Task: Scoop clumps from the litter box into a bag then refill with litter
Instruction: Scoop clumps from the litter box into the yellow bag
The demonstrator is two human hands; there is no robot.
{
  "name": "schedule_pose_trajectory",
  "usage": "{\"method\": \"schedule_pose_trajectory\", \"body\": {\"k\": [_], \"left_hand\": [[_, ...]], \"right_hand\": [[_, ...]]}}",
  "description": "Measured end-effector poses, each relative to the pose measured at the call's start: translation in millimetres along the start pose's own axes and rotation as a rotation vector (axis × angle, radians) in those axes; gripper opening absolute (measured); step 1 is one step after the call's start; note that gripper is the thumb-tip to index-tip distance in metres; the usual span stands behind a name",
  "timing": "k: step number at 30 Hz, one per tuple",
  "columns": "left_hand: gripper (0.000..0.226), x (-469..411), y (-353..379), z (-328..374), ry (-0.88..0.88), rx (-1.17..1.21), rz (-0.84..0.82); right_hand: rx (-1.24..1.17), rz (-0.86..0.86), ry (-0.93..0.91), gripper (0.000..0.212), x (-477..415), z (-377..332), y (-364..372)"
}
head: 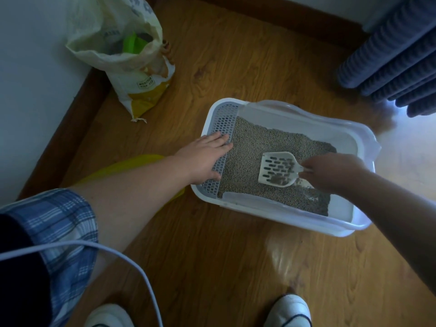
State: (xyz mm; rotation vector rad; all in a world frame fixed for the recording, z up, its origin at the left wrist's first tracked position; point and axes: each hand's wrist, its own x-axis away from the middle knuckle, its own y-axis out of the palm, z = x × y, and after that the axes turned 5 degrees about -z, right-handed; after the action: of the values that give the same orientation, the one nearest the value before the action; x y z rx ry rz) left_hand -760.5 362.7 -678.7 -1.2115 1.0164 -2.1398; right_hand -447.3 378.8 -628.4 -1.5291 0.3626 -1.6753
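Closest to my view, a white cable loops across a plaid sleeve, with two white shoes at the bottom edge.

Beyond them the box sits on the wood floor, filled with grey litter. The left hand lies flat on the grille at the box's left end, fingers straight, steadying it. The right hand has its fingers curled round the handle of the scoop, whose slotted blade hangs just over the litter with some dark grains in it.

I judge the scoop light and stiff. The handle is the right place to hold it, and the blade needs to stay level or the load will slide off. Loose grains should fall through the slots, while clumps may crumble if shaken hard. The box looks like thin plastic and could skid on the smooth floor, so the bracing palm makes sense.

A yellow bag shows beside the box, partly under the left forearm, probably for the clumps. The sack stands open near the wall, well apart, a green scoop inside. It looks floppy and bulky, so I would lift it with both hands.
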Motion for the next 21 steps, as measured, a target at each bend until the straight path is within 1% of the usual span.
{"method": "schedule_pose_trajectory", "body": {"k": [2,5,10,18,21], "left_hand": [[0.099,-0.6,0.3,-1.1,0.004,-0.002,0.003],[0.1,-0.7,0.1,-2.2,0.005,-0.008,0.003],[0.1,-1.2,0.4,-3.1,0.014,0.0,0.009],[0.099,-0.9,-1.3,-1.8,0.018,-0.004,0.016],[0.099,-0.7,-0.9,-1.3,0.014,-0.006,0.016]], "right_hand": [[0.031,-0.002,0.051,0.033,-3.2,-8.7,2.0],[0.027,0.009,0.051,0.029,-14.2,-25.3,3.5],[-0.177,-0.082,-0.033,0.035,-40.7,-48.0,-0.9],[-0.369,-0.014,-0.166,0.034,-62.6,-84.4,-2.6],[-0.515,0.003,-0.205,0.033,-67.0,-86.6,14.3]]}}
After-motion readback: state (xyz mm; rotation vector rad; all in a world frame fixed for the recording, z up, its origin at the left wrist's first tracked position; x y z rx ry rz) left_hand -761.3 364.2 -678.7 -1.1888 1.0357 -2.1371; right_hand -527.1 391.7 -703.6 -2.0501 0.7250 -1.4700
